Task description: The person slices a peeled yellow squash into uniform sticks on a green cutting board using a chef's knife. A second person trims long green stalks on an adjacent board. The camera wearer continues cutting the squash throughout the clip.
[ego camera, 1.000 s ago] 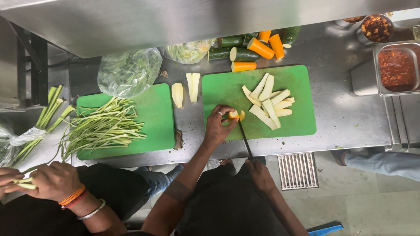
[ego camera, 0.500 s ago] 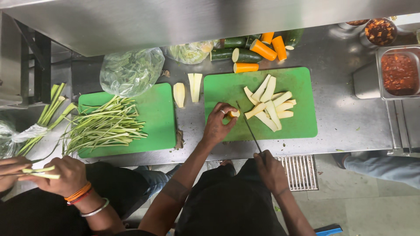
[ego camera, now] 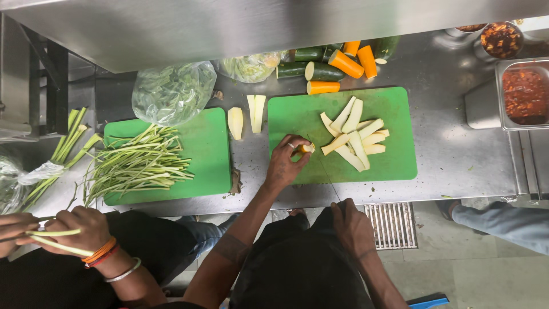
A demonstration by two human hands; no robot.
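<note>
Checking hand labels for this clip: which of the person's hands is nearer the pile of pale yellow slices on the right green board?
Left. The left hand rests on the board just beside the slices, pinching a small piece. The right hand is off the board, below the counter edge.

knife blade [ego camera: 323,171]: a thin dark line, edge too fine to tell
knife handle: hidden inside the right hand [ego camera: 350,224]
yellow piece [ego camera: 306,148]: mostly covered by the left hand [ego camera: 284,163]
right tray [ego camera: 523,94]: cut off by the right edge
co-worker's far-left hand [ego camera: 12,232]: cut off by the left edge
</note>
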